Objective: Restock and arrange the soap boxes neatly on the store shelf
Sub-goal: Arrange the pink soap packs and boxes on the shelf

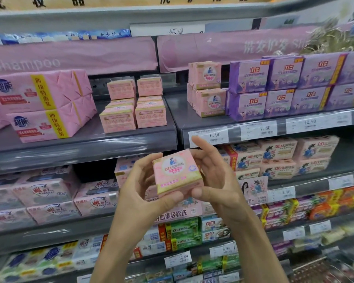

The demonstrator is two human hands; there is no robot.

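Note:
I hold a pink soap box point(177, 172) in both hands in front of the shelves, its printed front facing me. My left hand point(143, 188) grips its left side and bottom edge with the thumb under it. My right hand point(215, 176) holds its right side, thumb on the lower corner and fingers curved behind. Two matching pink boxes point(209, 88) stand stacked on the grey upper shelf point(192, 119) to the right. Small pink boxes point(134, 105) sit stacked in two columns further left on the same level.
Purple soap packs point(284, 86) fill the upper shelf at right, large pink multipacks point(41, 105) at left. Price tags point(213, 135) line the shelf edge. Lower shelves hold pink, green and blue soap packs point(278, 158). Bare shelf lies between the small boxes and the matching stack.

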